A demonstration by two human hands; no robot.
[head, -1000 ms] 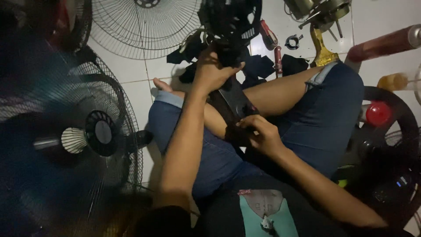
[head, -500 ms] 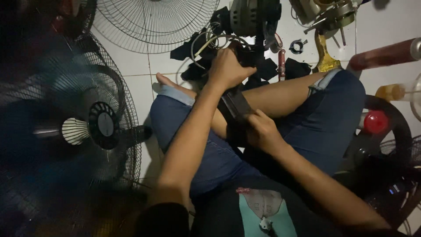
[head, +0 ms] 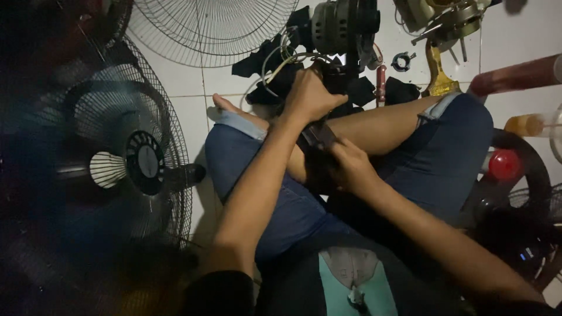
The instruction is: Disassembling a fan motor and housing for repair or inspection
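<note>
Item: dark fan stand neck (head: 319, 136), frame centre, is being gripped by the right hand (head: 345, 167) low down and the left hand (head: 310, 96) above; fan motor (head: 336, 26) is being shown at top centre.

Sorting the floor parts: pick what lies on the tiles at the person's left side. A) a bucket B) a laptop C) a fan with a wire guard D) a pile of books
C: a fan with a wire guard lies on the white tiles beside the left knee.
</note>
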